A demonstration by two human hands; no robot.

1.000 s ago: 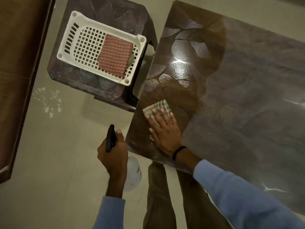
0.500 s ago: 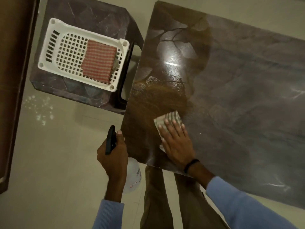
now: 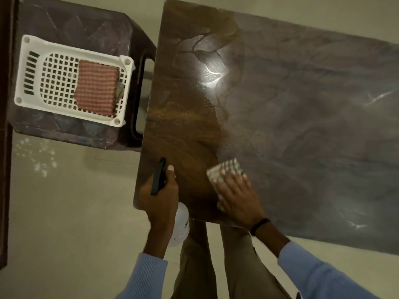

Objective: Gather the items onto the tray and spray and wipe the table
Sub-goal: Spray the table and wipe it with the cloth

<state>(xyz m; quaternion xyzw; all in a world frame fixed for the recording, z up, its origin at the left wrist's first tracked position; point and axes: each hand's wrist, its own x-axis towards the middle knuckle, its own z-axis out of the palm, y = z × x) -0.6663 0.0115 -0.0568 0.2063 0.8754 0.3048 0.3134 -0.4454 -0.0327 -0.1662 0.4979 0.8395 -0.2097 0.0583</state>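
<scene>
My right hand [image 3: 238, 196] presses flat, fingers straight, on a small checked cloth [image 3: 224, 170] near the front edge of the dark glossy table [image 3: 302, 126]. My left hand [image 3: 160, 197] grips a spray bottle, its black head [image 3: 158, 176] above my fist and its clear white body [image 3: 180, 225] below, at the table's front left corner. A white slotted tray [image 3: 30, 70] sits on a dark stool to the left and holds a red checked cloth [image 3: 97, 87].
The dark plastic stool [image 3: 71, 24] stands close against the table's left edge. A dark wooden panel [image 3: 4, 147] runs down the far left. White specks [image 3: 38, 156] mark the pale floor in front of the stool. My legs are under the table's front edge.
My right hand has slid the cloth to the right along the front of the table, leaving a wiped brown patch. The left hand with the bottle now overlaps the table corner.
</scene>
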